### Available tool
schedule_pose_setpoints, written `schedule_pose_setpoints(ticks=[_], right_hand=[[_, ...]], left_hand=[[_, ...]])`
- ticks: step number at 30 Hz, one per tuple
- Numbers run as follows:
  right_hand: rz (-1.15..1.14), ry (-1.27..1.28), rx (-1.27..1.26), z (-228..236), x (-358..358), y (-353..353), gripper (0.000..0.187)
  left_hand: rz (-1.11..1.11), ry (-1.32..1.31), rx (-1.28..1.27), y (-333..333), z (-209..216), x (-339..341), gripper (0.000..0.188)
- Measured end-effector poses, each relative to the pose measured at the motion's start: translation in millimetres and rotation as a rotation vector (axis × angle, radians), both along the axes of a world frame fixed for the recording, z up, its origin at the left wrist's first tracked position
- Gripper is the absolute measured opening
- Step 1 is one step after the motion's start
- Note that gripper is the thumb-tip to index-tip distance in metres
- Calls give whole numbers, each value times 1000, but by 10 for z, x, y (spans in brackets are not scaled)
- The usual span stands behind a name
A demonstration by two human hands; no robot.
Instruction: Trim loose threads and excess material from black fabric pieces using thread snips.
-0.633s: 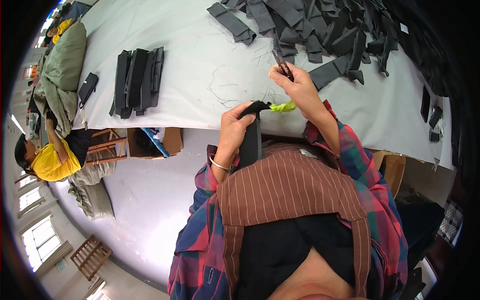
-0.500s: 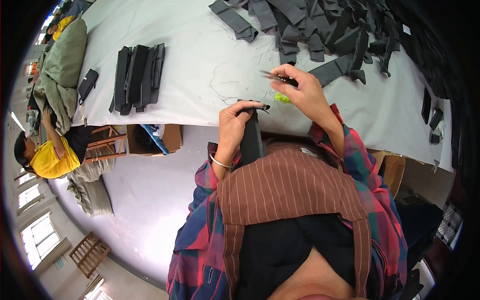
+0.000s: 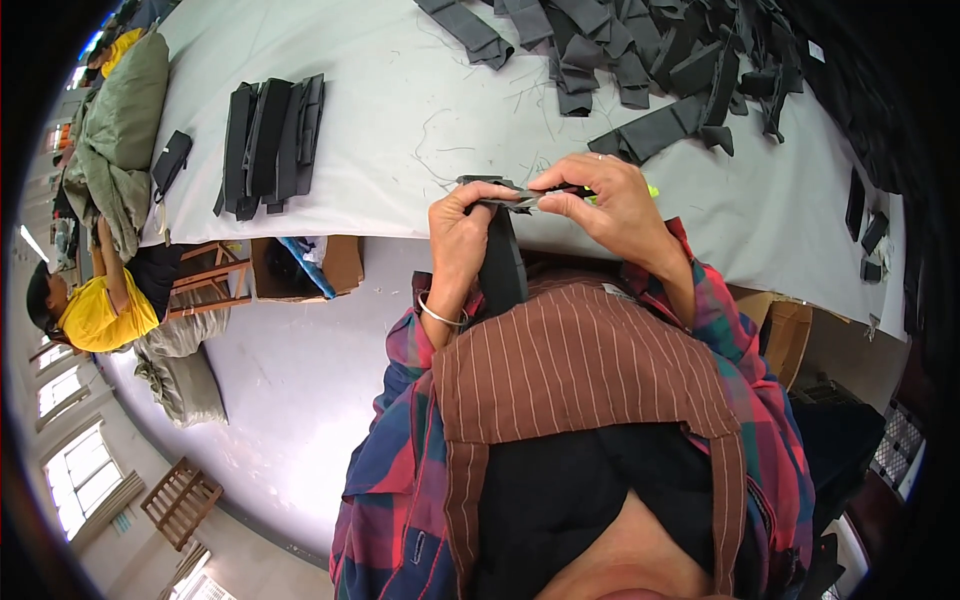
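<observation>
A dark grey fabric strip [image 3: 503,262] hangs down over my apron, its upper end pinched by my left hand [image 3: 462,225] between thumb and fingers. My right hand [image 3: 605,205] grips a pair of thread snips [image 3: 565,190] with dark handles. The blades reach the strip's edge beside my left fingertips; whether they are closed on a thread is too small to tell. Something bright yellow-green [image 3: 653,191] shows behind my right hand. Both hands are at the near edge of the white-covered table [image 3: 370,150].
A heap of dark strips [image 3: 640,60] lies at the far right. Several strips are stacked in a neat pile [image 3: 268,148] at left, near a dark pouch [image 3: 172,163]. A cardboard box [image 3: 345,268] sits below the table edge. A person in yellow [image 3: 100,310] works at far left.
My right hand has come down and left, bringing the snips from above the table to the strip's end at my left fingers. My left hand keeps its hold and has shifted slightly.
</observation>
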State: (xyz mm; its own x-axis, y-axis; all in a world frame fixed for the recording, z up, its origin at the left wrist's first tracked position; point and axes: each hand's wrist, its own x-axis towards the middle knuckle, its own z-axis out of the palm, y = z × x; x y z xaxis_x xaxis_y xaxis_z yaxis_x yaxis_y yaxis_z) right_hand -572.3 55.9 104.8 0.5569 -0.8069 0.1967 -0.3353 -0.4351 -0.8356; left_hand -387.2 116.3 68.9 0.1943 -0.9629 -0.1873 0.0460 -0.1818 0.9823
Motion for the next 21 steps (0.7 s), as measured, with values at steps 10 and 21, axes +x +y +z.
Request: schedule_pose_setpoints(ticks=[10, 21], right_hand=[[-24, -52, 107, -1, 33, 92, 13], [-156, -327, 433, -98, 18, 39, 20]], left_hand=[[3, 34, -27, 18, 35, -39, 30], [-12, 6, -56, -28, 68, -73, 23]])
